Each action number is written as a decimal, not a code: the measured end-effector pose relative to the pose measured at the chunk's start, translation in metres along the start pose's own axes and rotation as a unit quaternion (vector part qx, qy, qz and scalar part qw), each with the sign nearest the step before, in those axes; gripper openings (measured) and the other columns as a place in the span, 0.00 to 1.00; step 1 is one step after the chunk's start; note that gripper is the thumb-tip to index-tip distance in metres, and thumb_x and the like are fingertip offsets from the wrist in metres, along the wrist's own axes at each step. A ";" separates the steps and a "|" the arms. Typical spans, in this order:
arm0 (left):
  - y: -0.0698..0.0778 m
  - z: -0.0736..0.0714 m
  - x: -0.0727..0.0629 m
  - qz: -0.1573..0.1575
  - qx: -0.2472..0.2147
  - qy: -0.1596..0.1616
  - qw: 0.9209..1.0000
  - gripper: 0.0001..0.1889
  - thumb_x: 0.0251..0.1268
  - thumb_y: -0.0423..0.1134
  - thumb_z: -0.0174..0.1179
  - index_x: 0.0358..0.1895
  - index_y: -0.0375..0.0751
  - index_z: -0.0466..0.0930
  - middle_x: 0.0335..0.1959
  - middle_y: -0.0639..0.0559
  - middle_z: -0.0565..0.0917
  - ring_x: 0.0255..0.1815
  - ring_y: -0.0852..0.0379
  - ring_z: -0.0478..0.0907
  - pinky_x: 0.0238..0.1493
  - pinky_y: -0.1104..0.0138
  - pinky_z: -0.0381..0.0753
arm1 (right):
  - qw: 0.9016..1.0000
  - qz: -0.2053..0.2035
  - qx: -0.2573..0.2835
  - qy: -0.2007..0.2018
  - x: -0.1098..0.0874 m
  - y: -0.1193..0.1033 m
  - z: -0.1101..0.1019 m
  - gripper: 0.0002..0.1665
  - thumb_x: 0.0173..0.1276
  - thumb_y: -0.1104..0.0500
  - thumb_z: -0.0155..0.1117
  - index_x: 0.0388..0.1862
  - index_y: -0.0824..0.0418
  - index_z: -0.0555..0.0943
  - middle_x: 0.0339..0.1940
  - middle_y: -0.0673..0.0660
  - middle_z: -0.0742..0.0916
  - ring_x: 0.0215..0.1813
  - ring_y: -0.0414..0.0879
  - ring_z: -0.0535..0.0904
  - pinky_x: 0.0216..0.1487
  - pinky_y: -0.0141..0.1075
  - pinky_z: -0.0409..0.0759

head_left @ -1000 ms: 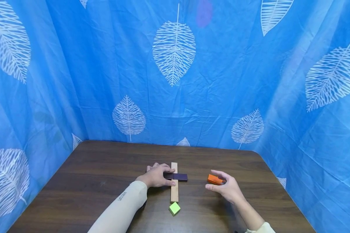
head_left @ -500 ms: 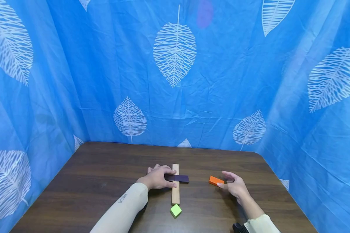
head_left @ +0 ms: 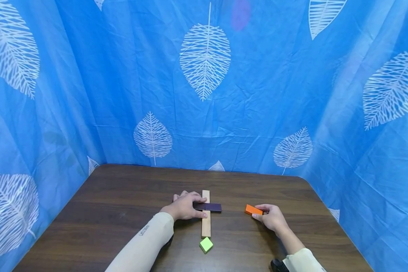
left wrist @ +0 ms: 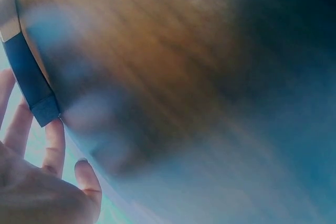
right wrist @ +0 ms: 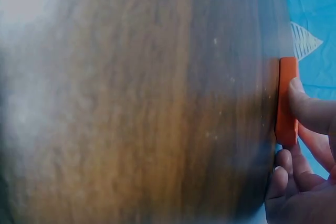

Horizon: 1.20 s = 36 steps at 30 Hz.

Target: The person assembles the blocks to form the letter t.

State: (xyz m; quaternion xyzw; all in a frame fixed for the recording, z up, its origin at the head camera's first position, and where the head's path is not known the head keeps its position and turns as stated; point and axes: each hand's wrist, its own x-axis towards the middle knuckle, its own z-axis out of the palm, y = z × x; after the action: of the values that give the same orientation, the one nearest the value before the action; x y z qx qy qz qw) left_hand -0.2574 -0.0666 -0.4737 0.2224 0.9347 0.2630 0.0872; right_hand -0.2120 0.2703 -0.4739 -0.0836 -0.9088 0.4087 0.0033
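In the head view a dark purple block point(head_left: 213, 207) with a seam across it lies crosswise between pale wooden lengths point(head_left: 206, 223). My left hand point(head_left: 185, 206) holds the purple block's left part, index finger on the far side and thumb on the near side. In the left wrist view, fingertips meet the dark block's end point(left wrist: 44, 111). To the right, my right hand point(head_left: 272, 217) pinches an orange block point(head_left: 253, 210) by its right end. The right wrist view shows the thumb pressed on the orange block point(right wrist: 286, 100). The left palm hides part of the purple block.
A lime green block point(head_left: 206, 245), turned cornerwise, lies at the near end of the wooden length. Everything rests on a dark wood-grain table point(head_left: 122, 189). A blue curtain point(head_left: 204, 124) with white leaf prints stands behind and at both sides.
My right hand first reached over the orange block, then drew back to the right and closed its thumb and fingers on that block's right end. The left hand keeps its place.
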 end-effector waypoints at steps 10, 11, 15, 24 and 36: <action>-0.001 0.001 -0.001 0.000 -0.006 -0.003 1.000 0.35 0.54 0.65 0.71 0.65 0.58 0.81 0.64 0.52 0.76 0.64 0.45 0.66 0.59 0.39 0.58 | 0.999 -0.019 -0.029 0.008 -0.003 -0.002 0.000 0.17 0.63 0.61 0.75 0.50 0.68 0.86 0.42 0.58 0.86 0.39 0.49 0.76 0.40 0.42 0.76; 0.000 0.001 -0.001 0.000 -0.007 -0.003 1.000 0.35 0.54 0.65 0.71 0.65 0.58 0.81 0.64 0.52 0.76 0.63 0.45 0.66 0.59 0.38 0.57 | 0.999 -0.017 -0.028 0.008 -0.003 -0.002 0.000 0.18 0.63 0.61 0.75 0.50 0.68 0.86 0.42 0.58 0.86 0.39 0.49 0.76 0.40 0.42 0.76; 0.000 0.001 -0.002 0.003 -0.006 -0.002 1.000 0.34 0.54 0.64 0.71 0.65 0.57 0.81 0.64 0.51 0.76 0.63 0.45 0.66 0.58 0.38 0.57 | 1.000 -0.016 -0.023 0.009 -0.003 0.000 -0.001 0.18 0.63 0.61 0.75 0.50 0.68 0.86 0.43 0.58 0.86 0.40 0.49 0.77 0.41 0.43 0.77; 0.000 0.000 -0.001 0.005 -0.003 -0.004 1.000 0.34 0.55 0.64 0.71 0.65 0.57 0.81 0.64 0.52 0.76 0.63 0.45 0.66 0.57 0.39 0.58 | 1.000 -0.017 -0.007 0.006 -0.008 0.000 -0.003 0.19 0.63 0.60 0.76 0.51 0.67 0.85 0.42 0.57 0.86 0.41 0.48 0.78 0.41 0.41 0.78; 0.002 -0.001 -0.004 0.008 -0.005 0.003 1.000 0.34 0.55 0.63 0.72 0.65 0.56 0.81 0.63 0.52 0.77 0.61 0.47 0.67 0.56 0.42 0.59 | 0.999 -0.032 -0.014 -0.017 -0.020 -0.009 0.004 0.17 0.60 0.60 0.78 0.47 0.63 0.87 0.38 0.53 0.86 0.39 0.45 0.80 0.40 0.42 0.78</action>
State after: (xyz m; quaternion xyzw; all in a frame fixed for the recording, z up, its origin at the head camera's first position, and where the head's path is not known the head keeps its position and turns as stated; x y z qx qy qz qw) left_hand -0.2534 -0.0674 -0.4715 0.2285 0.9320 0.2690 0.0831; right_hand -0.1940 0.2582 -0.4689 -0.0478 -0.9165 0.3971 -0.0003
